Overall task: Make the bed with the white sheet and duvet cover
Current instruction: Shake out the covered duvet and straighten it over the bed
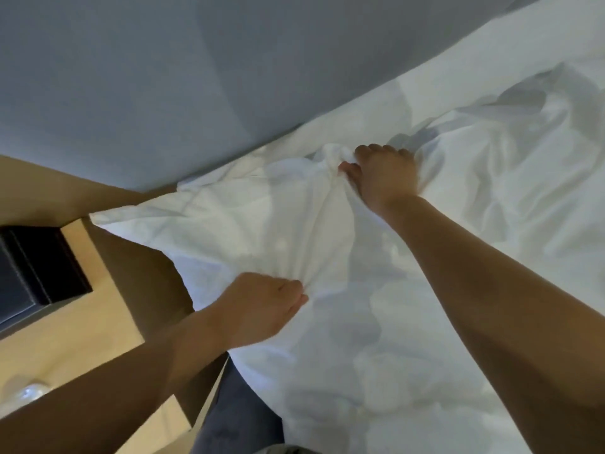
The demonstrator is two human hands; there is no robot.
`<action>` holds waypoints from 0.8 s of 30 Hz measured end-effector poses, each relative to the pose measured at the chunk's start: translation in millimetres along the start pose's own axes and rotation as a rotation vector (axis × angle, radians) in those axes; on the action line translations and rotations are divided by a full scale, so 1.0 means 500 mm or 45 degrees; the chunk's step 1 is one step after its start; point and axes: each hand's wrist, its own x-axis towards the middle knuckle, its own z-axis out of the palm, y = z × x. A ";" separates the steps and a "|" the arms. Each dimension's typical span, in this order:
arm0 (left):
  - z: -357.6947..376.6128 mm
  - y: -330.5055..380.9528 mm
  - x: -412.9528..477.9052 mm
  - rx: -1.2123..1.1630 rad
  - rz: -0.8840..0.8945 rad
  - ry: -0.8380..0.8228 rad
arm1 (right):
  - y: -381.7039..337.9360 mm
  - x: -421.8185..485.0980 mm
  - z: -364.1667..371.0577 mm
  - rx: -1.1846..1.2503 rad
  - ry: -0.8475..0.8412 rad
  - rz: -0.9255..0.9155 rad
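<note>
Duvet cover [255,224]: white, creased, lying at the corner of the bed just beside the wooden bedside table [108,309]. One pointed corner of it overhangs the table's near edge.

My left hand [262,306], on the side nearest the table, has its fingers curled tight and pinches a fold of the cover, with creases fanning out from the grip. My right hand [383,175], farther from the table, has its fingers curled round a bunched knot of the same fabric and the thumb pressed against it.

White sheet [409,80]: a smoother strip beyond the cover, running away from the table along the grey wall panel [147,77]. The rest of the cover is rumpled, well away from the table.

Floor [239,407]: dark blue-grey, in the gap between table and bed.

On the table top sits a black rectangular tray [36,270]. I cannot tell what it holds.
</note>
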 end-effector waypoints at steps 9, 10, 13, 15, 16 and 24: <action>-0.045 0.018 0.122 -0.148 -0.320 -0.850 | -0.017 -0.030 0.014 0.105 0.098 0.077; -0.056 0.025 0.157 -0.212 -0.364 -0.760 | -0.007 -0.032 0.012 0.149 0.125 0.056; -0.062 0.035 0.255 -0.495 -0.477 -0.365 | 0.049 -0.046 -0.010 0.260 0.255 -0.019; -0.071 0.046 0.339 -0.562 -0.488 -0.092 | 0.120 -0.057 -0.031 0.354 0.354 0.036; -0.075 0.053 0.387 -0.593 -0.463 0.036 | 0.164 -0.062 -0.041 0.377 0.395 0.082; -0.055 0.208 0.833 -0.591 -0.096 0.144 | 0.573 -0.109 -0.096 0.620 0.667 0.834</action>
